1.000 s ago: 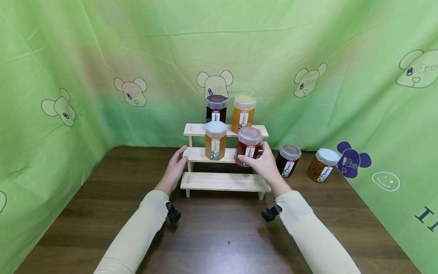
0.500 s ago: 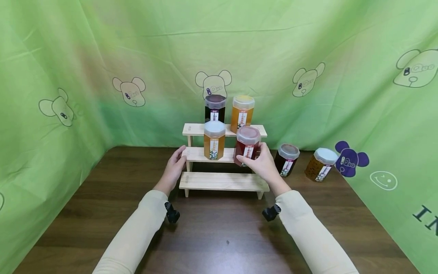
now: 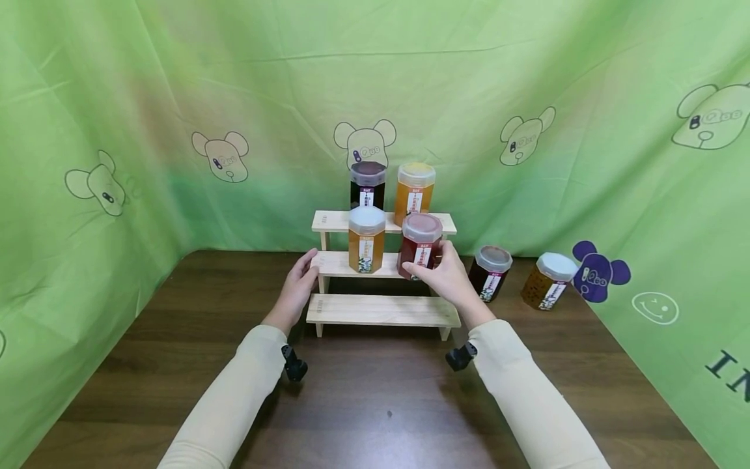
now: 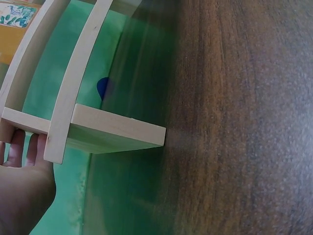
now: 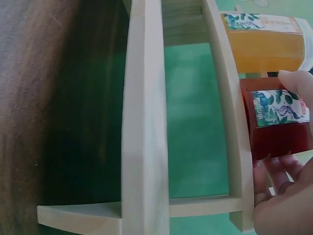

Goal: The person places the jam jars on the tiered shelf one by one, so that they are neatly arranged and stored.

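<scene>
My right hand (image 3: pixel 448 280) grips a hexagonal jar of red jam (image 3: pixel 419 242), thumb in front and fingers round its right side. That jar is upright at the right part of the middle step of a three-step wooden display stand (image 3: pixel 383 309); in the right wrist view the red jar's base (image 5: pixel 248 115) is right at the step's edge. Left of it on that step stands an amber jar with a white lid (image 3: pixel 366 238). My left hand (image 3: pixel 291 293) holds the stand's left side at the middle step, its fingers (image 4: pixel 17 147) reaching behind the side piece in the left wrist view.
On the top step stand a dark purple jar (image 3: pixel 368 182) and an orange jar with a yellowish lid (image 3: pixel 415 189). To the stand's right, a dark jar (image 3: pixel 491 272) and a brown speckled jar (image 3: pixel 545 281) are on the brown table (image 3: pixel 375 397). A green printed cloth (image 3: pixel 281 85) hangs behind.
The red jam jar has moved slightly back and up in the head view, along with my right hand. My left hand stays at the stand's side.
</scene>
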Demonstrator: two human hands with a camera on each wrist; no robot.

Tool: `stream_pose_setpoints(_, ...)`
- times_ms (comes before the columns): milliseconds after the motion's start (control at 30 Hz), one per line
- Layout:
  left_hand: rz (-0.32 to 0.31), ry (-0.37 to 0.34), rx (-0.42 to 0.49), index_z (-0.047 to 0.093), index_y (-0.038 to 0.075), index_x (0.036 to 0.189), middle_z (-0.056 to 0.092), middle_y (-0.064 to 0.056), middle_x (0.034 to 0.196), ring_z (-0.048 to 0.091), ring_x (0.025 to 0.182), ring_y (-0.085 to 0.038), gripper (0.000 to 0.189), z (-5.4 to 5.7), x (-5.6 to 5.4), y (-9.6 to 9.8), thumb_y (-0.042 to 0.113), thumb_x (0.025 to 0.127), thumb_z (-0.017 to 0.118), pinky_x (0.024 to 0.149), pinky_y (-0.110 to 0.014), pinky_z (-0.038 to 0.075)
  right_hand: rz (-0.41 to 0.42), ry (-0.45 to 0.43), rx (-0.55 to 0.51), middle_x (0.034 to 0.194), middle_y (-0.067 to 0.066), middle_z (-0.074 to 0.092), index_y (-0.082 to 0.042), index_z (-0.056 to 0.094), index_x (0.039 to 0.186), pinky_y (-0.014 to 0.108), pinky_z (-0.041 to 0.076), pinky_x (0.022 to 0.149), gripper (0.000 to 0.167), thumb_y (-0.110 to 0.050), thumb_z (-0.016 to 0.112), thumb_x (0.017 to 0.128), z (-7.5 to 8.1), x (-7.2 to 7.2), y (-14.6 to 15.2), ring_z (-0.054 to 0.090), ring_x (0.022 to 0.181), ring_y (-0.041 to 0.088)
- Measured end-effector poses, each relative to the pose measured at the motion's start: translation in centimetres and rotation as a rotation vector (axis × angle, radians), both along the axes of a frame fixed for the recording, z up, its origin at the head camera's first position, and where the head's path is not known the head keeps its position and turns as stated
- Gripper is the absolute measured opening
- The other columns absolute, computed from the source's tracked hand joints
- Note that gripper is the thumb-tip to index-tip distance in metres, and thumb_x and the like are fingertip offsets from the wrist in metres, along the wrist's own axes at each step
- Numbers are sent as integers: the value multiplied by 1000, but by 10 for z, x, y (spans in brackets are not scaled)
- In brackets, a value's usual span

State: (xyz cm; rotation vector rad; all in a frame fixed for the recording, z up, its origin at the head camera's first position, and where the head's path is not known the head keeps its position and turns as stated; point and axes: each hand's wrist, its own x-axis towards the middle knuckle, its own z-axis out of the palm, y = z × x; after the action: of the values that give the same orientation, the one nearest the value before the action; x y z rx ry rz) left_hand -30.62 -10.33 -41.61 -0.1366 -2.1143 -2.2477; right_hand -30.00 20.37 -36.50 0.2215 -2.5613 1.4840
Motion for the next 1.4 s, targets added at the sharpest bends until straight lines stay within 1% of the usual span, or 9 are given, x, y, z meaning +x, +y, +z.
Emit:
stream_pose_setpoints(233,0,-2,-10,30,7,158,31,-12,159,33,143,-23,53,1,0,1,14,107,42,116,-44,31,4,-15,35,132,21,46,2,34,137,47,47,99,80,-37,80,85,4,-1,-1,51,118,34)
stream_pose_setpoints(333,1,-5,-5,31,8,158,32,-12,159,33,143,-23,53,0,0,1,13,106,42,116,-44,31,6,-22,36,131,21,47,2,34,137,47,46,99,79,-36,80,85,5,-1,-2,50,118,34)
stream_pose_setpoints(567,9,8,12,32,7,157,32,-14,159,34,143,-25,53,-1,-1,0,12,106,43,116,-45,31,30,1,36,128,22,50,4,37,135,45,45,97,76,-32,81,85,8,-5,-4,52,115,34)
stream_pose_setpoints(733,15,8,14,33,8,157,33,-14,158,35,142,-25,52,-3,-2,0,11,105,43,116,-46,31,40,-12,43,128,23,51,4,37,136,46,45,99,76,-30,81,85,10,-6,-6,53,116,35)
stream_pose_setpoints(967,6,12,25,33,8,157,32,-14,159,34,142,-25,52,-2,-1,1,11,106,42,116,-47,30,40,-39,50,130,24,50,4,35,137,47,45,100,78,-30,82,85,13,-8,-5,53,117,35)
stream_pose_setpoints(1167,-7,13,37,30,8,158,29,-15,160,31,144,-27,53,-2,-1,0,11,106,42,117,-48,27,40,-37,74,131,24,50,5,35,139,48,45,101,80,-31,82,84,12,-9,-5,53,118,36)
stream_pose_setpoints(1267,-17,4,39,28,6,158,28,-17,160,31,144,-28,54,0,-1,0,10,106,41,117,-49,27,35,-33,80,130,25,50,6,35,138,49,45,101,80,-31,81,85,10,-9,-5,53,118,37)
stream_pose_setpoints(1333,-23,-1,33,27,4,158,27,-18,160,31,144,-29,54,8,5,0,8,106,41,117,-49,27,31,-35,78,131,25,50,5,35,138,49,45,102,79,-32,81,85,10,-9,-4,53,119,37)
stream_pose_setpoints(1400,-18,3,26,29,4,158,29,-18,160,32,143,-29,53,8,5,0,9,106,41,117,-49,28,31,-33,76,131,24,50,5,35,139,49,44,102,80,-32,81,85,10,-8,-4,52,119,37)
